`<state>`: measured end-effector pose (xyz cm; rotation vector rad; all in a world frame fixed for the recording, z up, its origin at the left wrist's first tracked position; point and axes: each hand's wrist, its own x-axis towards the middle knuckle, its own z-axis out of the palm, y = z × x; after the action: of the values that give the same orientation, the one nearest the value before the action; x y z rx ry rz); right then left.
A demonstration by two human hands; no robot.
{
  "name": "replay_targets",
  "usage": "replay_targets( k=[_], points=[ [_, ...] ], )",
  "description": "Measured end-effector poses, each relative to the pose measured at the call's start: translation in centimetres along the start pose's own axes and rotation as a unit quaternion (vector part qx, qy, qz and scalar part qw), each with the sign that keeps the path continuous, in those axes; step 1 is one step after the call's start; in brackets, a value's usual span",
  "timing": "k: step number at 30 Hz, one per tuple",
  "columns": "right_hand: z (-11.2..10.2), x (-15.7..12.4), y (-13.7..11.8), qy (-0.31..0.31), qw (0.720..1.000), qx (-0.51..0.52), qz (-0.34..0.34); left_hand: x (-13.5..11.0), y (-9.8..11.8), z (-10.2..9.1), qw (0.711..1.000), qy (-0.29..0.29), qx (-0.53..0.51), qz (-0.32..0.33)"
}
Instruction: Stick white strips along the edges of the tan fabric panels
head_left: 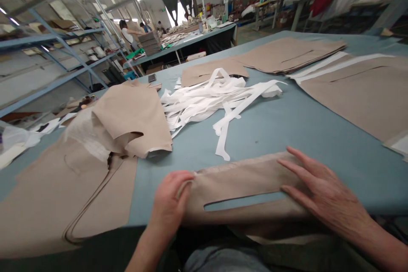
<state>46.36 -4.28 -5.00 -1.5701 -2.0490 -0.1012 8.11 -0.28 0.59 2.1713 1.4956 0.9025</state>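
Note:
A beige fabric piece (pixel 242 178) with a long slit lies at the table's near edge, its lower part hanging over toward my lap. A pale strip runs along its far edge. My left hand (pixel 172 197) pinches the far left corner between thumb and fingers. My right hand (pixel 318 187) rests on the right end, fingers stretched out and apart, the palm partly over the fabric. Just beyond lies a loose heap of white strips (pixel 204 100), with one bent white strip (pixel 224 136) closest to the fabric.
Crumpled beige pieces (pixel 134 114) lie at left, over flat beige panels (pixel 38 204) reaching the near edge. Stacked beige panels (pixel 287 53) and slit panels with white strips (pixel 366 89) lie at the back and right of the blue table (pixel 267 136). Blue shelving (pixel 57 46) stands left; people are farther back.

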Motion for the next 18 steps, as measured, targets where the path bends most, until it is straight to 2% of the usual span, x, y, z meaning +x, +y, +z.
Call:
replay_targets(
  k=[1,3,5,8,11,13,16,18],
  points=[
    [0.0,-0.1,0.3,-0.004,1.0,0.003,0.008,-0.9,0.9,1.4,0.998,-0.024,0.03,0.056],
    [-0.2,-0.3,1.1,-0.023,0.999,0.013,0.02,-2.2,1.8,3.7,0.99,-0.023,0.091,0.104],
    [-0.7,0.0,1.8,-0.036,0.998,0.026,0.036,-3.1,1.8,5.1,0.986,0.005,0.137,0.099],
    [-1.8,1.8,1.1,-0.039,0.996,0.063,0.05,-3.8,1.0,5.5,0.981,0.031,0.174,0.08],
    [-2.2,5.3,-2.7,-0.068,0.991,0.117,0.003,-4.0,0.7,5.4,0.978,0.04,0.196,0.066],
    [-1.5,8.0,-6.2,-0.104,0.982,0.151,-0.051,-4.1,0.8,5.5,0.976,0.046,0.206,0.055],
    [0.9,11.2,-10.9,-0.147,0.967,0.172,-0.117,-4.2,0.9,5.8,0.975,0.052,0.211,0.035],
    [2.9,12.5,-13.0,-0.164,0.963,0.156,-0.148,-4.2,0.8,5.9,0.976,0.055,0.209,0.023]
  ],
)
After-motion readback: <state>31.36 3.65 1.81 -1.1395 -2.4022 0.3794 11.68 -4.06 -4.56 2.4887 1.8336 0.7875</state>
